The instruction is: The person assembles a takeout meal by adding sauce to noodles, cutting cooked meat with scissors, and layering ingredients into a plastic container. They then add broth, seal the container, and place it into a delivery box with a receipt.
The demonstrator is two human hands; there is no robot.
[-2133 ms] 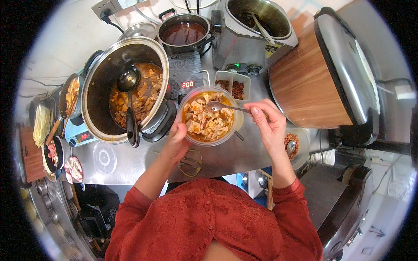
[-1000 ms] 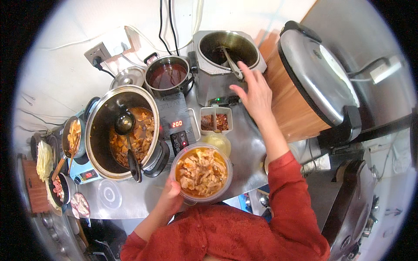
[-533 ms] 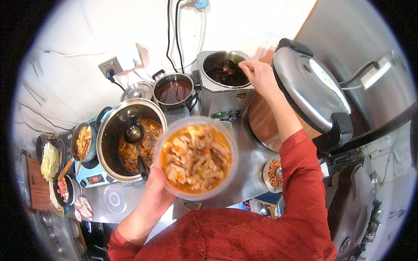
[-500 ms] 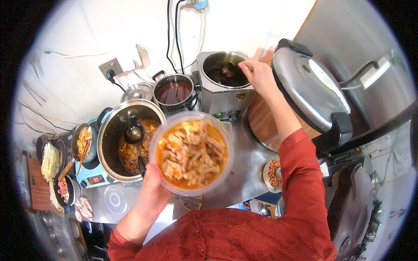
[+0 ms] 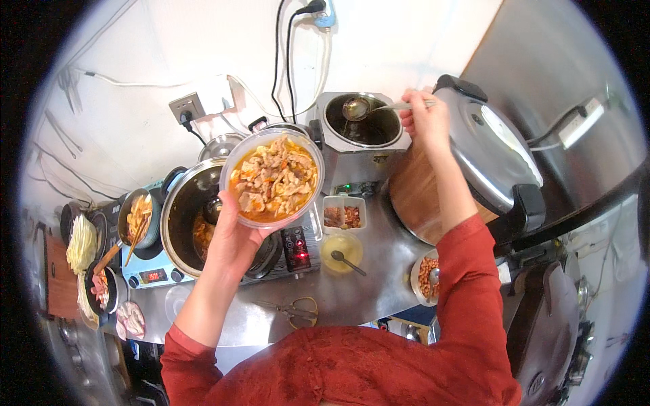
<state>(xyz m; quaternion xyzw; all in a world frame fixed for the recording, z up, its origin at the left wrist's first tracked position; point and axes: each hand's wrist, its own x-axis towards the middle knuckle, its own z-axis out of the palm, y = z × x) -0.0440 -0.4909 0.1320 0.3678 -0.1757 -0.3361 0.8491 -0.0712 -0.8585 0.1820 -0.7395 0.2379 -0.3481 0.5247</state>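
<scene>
My left hand (image 5: 233, 233) grips a round clear plastic tub (image 5: 317, 177) by its near left side. Sliced meat in orange-red broth (image 5: 274, 174) fills the tub, which I hold up over the counter. With my right hand (image 5: 426, 116) closed round its handle, I hold a metal ladle (image 5: 356, 108) above the opening of a square steel warmer pot (image 5: 338, 139). Dark liquid lies inside that pot. The tub hides most of a smaller pot behind it. Left of the tub, a big steel pot (image 5: 177, 183) holds stew and a black ladle (image 5: 212, 208).
A wood-sided cooker (image 5: 474, 135) with a steel lid stands at the right. On the counter are a small tub of chopped red food (image 5: 344, 215), a yellowish bowl with a spoon (image 5: 342, 254), scissors (image 5: 294, 309) and a bowl of peanuts (image 5: 428, 276). Pans and cabbage (image 5: 81, 243) sit far left.
The tub has moved away from me, slightly left, uncovering the small tub, the yellowish bowl and the hob controls. My right hand has moved right, and the ladle's bowl has risen into sight.
</scene>
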